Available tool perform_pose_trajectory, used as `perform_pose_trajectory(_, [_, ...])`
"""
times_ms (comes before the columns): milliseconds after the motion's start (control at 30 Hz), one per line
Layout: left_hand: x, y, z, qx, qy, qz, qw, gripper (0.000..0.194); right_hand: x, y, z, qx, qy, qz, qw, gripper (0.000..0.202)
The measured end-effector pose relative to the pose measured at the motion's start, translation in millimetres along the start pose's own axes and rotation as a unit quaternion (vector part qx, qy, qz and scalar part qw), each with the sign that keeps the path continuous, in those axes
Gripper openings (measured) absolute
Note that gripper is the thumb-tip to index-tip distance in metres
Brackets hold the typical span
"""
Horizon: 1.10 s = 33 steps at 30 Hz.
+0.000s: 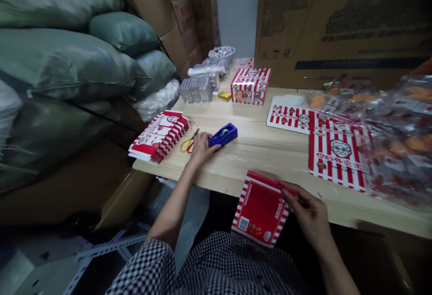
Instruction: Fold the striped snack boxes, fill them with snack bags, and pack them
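Observation:
My right hand (308, 209) grips a red-and-white striped paper box (259, 209) by its right edge, thumb on the face towards me. The box is tilted in front of the table's near edge, its red panel with a barcode showing. On the table, my left hand (201, 149) is closed around the near left end of a blue tape dispenser (224, 135), its thumb along the near side. The fingertips are partly hidden, and no strip of tape can be made out. Scissors (187, 144) with yellow and red handles lie just left of that hand.
A stack of folded striped cartons (158, 135) lies at the table's left edge. Behind stand an assembled striped box (251, 86), clear packs (196, 89) and a bowl (222, 52). Flat striped sheets (337, 151) and bagged food-like items (405, 146) cover the right side.

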<state>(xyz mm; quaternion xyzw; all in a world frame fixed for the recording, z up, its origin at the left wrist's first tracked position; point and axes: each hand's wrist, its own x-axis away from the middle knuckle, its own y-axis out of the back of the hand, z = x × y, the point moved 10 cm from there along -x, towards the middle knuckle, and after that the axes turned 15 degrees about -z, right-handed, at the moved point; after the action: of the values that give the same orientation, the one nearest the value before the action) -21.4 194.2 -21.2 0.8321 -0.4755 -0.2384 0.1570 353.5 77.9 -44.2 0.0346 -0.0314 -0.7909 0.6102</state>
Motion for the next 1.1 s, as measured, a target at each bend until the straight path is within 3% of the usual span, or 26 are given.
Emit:
perform_pose_trajectory(167, [-29, -34.6, 34, 0.044, 0.123, 0.083, 0.988, 0.04, 3, -17, 8, -0.012, 0.004, 0.02, 1.0, 0.025])
perform_pose_trajectory(300, [-33, -38.5, 44, 0.102, 0.178, 0.11, 0.972, 0.046, 4, -14, 3, -0.028, -0.025, 0.005, 0.999, 0.028])
perform_pose_trajectory(533, [-12, -18.0, 57, 0.178, 0.17, 0.047, 0.968, 0.053, 2, -12, 14, -0.043, -0.03, -0.007, 0.999, 0.026])
perform_pose_trajectory(700, [9, -4.0, 62, 0.144, 0.132, -0.034, 0.98, 0.033, 5, -15, 34, -0.035, -0.001, -0.019, 0.999, 0.025])
perform_pose_trajectory(767, [17, 7.0, 51, 0.124, 0.11, -0.064, 0.984, 0.025, 7, -12, 52, -0.027, 0.045, -0.035, 0.998, 0.023])
perform_pose_trajectory(833, [28, 19.8, 27, 0.115, 0.084, -0.088, 0.986, 0.02, 14, -8, 77, -0.008, 0.12, -0.052, 0.991, 0.024])
perform_pose_trajectory(967, [75, 40.7, -55, 0.185, 0.033, -0.108, 0.976, 0.016, 33, -12, 114, 0.05, 0.257, -0.054, 0.964, 0.042])
perform_pose_trajectory(1033, [107, 34.9, -92, 0.253, 0.056, -0.073, 0.963, 0.014, 40, -19, 119, 0.066, 0.298, -0.04, 0.952, 0.05])
perform_pose_trajectory(1100, [139, 18.8, -114, 0.301, 0.117, -0.029, 0.946, 0.014, 44, -26, 115, 0.077, 0.32, -0.025, 0.944, 0.054])
